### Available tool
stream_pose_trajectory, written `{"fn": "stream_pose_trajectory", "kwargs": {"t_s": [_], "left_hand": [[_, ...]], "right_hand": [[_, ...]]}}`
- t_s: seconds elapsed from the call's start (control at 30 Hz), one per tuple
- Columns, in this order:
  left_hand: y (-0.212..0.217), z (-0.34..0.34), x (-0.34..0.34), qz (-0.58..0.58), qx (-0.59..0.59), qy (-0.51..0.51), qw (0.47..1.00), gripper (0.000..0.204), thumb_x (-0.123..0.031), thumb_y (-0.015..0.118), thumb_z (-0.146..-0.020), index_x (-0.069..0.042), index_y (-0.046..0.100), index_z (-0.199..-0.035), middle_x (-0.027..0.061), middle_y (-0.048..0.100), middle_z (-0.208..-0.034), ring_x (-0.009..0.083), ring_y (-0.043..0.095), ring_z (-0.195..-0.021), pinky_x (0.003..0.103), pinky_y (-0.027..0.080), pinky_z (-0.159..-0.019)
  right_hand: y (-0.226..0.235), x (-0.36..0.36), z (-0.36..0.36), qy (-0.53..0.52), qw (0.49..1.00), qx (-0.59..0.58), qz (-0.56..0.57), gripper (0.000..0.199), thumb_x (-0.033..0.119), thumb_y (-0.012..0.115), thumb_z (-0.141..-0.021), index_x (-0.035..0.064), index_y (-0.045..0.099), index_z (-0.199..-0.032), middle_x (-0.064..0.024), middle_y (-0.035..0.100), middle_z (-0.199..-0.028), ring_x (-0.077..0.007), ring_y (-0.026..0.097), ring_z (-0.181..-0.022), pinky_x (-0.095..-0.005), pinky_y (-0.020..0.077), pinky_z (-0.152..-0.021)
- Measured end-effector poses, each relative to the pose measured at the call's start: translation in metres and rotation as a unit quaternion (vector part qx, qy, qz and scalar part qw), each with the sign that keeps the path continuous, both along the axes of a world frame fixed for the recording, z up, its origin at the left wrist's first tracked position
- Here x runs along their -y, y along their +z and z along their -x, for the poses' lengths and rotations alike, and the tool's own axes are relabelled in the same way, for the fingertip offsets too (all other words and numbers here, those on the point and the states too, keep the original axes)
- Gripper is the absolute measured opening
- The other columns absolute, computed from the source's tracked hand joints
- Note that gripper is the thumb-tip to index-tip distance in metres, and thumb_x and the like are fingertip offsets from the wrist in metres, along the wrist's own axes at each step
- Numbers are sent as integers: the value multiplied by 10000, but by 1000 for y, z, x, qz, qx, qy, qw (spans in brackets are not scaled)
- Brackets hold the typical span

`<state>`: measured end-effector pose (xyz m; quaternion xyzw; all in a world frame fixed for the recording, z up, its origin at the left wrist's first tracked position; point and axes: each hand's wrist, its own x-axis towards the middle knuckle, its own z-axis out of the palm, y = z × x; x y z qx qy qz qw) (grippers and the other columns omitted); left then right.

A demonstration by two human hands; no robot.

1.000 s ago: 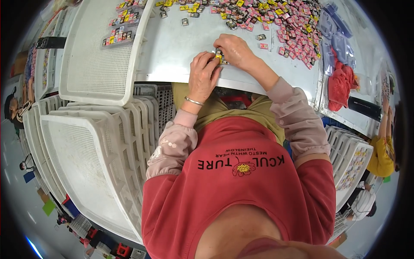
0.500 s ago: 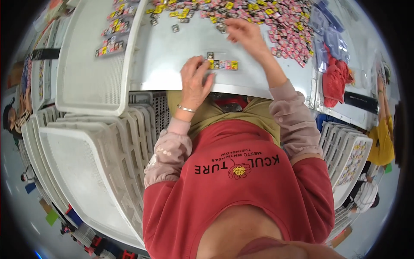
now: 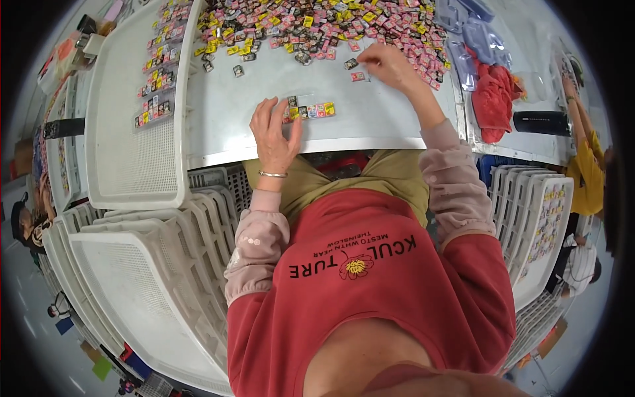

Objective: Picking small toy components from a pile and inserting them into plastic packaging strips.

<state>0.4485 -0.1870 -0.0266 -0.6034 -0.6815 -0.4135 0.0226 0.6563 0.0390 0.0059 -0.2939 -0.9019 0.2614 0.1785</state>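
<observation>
On the white table lies a small clear plastic tray [image 3: 317, 110] with a row of little square pieces in yellow, black, white and pink. One black piece [image 3: 292, 101] sits at the left of its far row. My left hand [image 3: 272, 132] has its thumb and forefinger around the tray's left end. Further right, my right hand [image 3: 391, 67] is closed in a pinch with its fingertips beside a small black packet-like piece [image 3: 350, 64]; whether they grip anything is hidden. A pink piece [image 3: 358, 77] lies just below those fingers.
A wide pile of small pieces [image 3: 317, 30] covers the table's far side. At left, a white perforated tray [image 3: 142, 159] holds several filled clear trays [image 3: 154, 109]. Bluish plastic trays [image 3: 481, 38], a red cloth [image 3: 493, 106] and a black cylinder [image 3: 541, 123] are at right. White trays [image 3: 132, 284] stack below.
The view has shifted, so the table appears lower and further left. My right hand has come away from the pile toward me, its fingers pinching. My left hand stays at the tray's left end.
</observation>
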Motion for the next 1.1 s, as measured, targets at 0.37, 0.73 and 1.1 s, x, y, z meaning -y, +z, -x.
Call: {"fn": "stream_pose_trajectory", "kwargs": {"t_s": [0.37, 0.73, 1.1], "left_hand": [[-3, 0, 1, -5, 32, 20, 999, 317, -61, 624, -789, -8, 589, -1100, 151, 536, -1144, 337, 483, -1118, 417, 385, -933], [37, -7, -16, -6, 314, -24, 949, 209, -59, 611, -853, -2, 618, -1054, 90, 629, -927, 168, 579, -782, 268, 492, -649], [50, -16, -23, -7, 690, -134, 711, 171, -69, 585, -906, 48, 594, -1031, 117, 669, -902, 158, 664, -801, 268, 554, -733]], "right_hand": [[-9, 42, 11, -37, 997, -14, -69, 232, 45, 654, -753, 23, 629, -982, -124, 606, -877, -246, 608, -757, -351, 488, -657], [44, 64, 33, 104, 940, -135, 297, 265, -3, 630, -813, 8, 614, -1078, -24, 606, -978, -106, 565, -882, -256, 496, -772], [35, 78, 60, 45, 872, -206, 441, 267, 83, 654, -851, -5, 605, -1098, -27, 651, -927, -81, 606, -807, -228, 484, -743]]}}
